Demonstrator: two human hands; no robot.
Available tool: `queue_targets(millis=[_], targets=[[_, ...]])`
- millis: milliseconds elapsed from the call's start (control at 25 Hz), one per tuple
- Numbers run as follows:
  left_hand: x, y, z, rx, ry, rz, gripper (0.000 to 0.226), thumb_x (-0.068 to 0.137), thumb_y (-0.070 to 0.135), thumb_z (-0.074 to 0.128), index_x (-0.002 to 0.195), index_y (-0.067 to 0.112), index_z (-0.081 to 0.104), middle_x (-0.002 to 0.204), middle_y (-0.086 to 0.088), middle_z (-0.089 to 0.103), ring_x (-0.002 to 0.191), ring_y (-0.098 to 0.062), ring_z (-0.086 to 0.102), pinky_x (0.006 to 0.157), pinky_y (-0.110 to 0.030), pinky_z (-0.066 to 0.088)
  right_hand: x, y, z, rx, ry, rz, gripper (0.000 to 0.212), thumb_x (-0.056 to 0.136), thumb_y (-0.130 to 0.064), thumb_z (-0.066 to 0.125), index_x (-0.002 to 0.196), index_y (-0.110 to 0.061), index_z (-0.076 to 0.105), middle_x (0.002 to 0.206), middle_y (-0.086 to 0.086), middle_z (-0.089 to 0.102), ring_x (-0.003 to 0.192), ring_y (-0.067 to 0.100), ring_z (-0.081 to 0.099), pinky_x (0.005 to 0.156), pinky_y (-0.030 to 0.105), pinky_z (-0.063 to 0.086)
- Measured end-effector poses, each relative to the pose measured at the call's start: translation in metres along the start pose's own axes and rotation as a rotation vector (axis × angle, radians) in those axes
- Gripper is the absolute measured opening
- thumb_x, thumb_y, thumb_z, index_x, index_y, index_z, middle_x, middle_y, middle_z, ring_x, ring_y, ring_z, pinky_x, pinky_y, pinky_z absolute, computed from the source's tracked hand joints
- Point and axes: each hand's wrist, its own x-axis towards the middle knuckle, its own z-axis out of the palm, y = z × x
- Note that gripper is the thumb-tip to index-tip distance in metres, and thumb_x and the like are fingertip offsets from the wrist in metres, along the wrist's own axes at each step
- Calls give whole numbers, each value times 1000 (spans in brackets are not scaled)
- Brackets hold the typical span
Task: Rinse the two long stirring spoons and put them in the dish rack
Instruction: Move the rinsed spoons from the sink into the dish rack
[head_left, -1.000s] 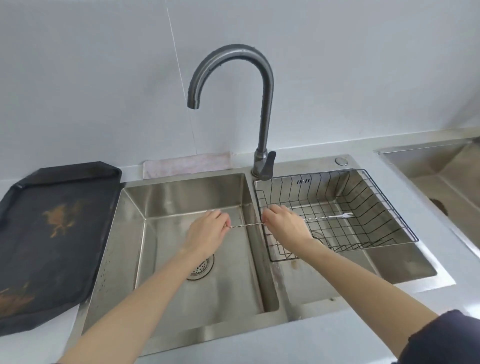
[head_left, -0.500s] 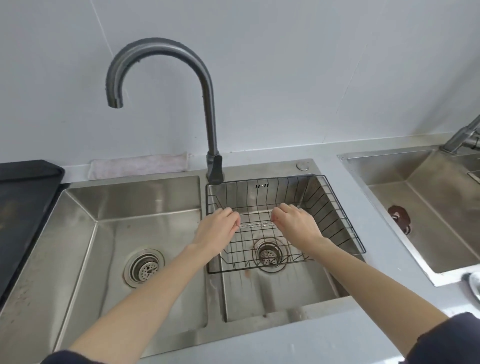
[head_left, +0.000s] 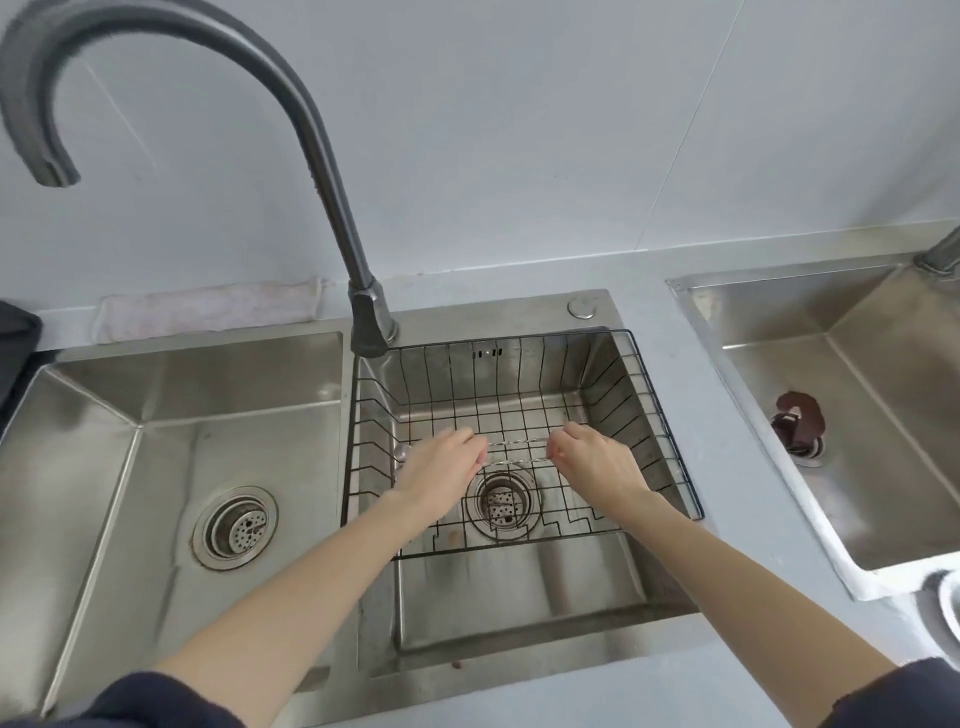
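**A:** From my seat, what's the biggest thing in front of us?

**B:** I see a steel double sink (head_left: 260, 395) set in a grey counter (head_left: 670, 332), with the tall curved tap (head_left: 322, 171) rising from its far edge. A second sink (head_left: 857, 312) is cut off at the right. Sitting in the right basin of the double sink is the black wire dish rack (head_left: 670, 441).

**A:** And the hands?

**B:** Both are low inside the rack. The left hand (head_left: 439, 475) is on the left, the right hand (head_left: 600, 467) on the right, backs towards me, fingers curled in.

**A:** Where are the spoons?

**B:** The two long stirring spoons (head_left: 517, 452) run left to right between the hands, one just beyond the other, above the right drain (head_left: 501, 501). I see two thin twisted shafts spanning the gap. Each hand pinches them at its fingertips: the left closes on the left ends, the right on the right ends.

**A:** Do they touch the rack floor?

**B:** I can't tell. The shafts are thin and pale against the steel.

**A:** What else is hidden?

**B:** Both ends of each spoon vanish under the fingers, so I can't say which end has the bowl. A small shiny round thing shows just left of the left hand, too blurred to name. The tap's spout is blurred as well. A pale cloth (head_left: 208, 312) lies at the far left against the wall.
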Motion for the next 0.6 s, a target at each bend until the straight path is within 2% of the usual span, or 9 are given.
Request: queue_targets(millis=[280, 600], targets=[[6, -9, 25, -4, -83, -20, 20, 95, 19, 42, 105, 13, 58, 111, -1, 61, 107, -17, 55, 84, -33, 52, 12, 0, 18, 6, -136, 15, 23, 97, -15, 41, 112, -10, 59, 117, 6, 60, 106, 30, 59, 77, 38, 50], [8, -15, 37, 27, -95, -56, 20, 95, 14, 43, 107, 12, 58, 112, -3, 62, 108, -20, 55, 89, -32, 47, 20, -3, 29, 19, -215, 28, 23, 97, -18, 42, 111, -11, 59, 119, 7, 58, 109, 31, 58, 82, 38, 50]])
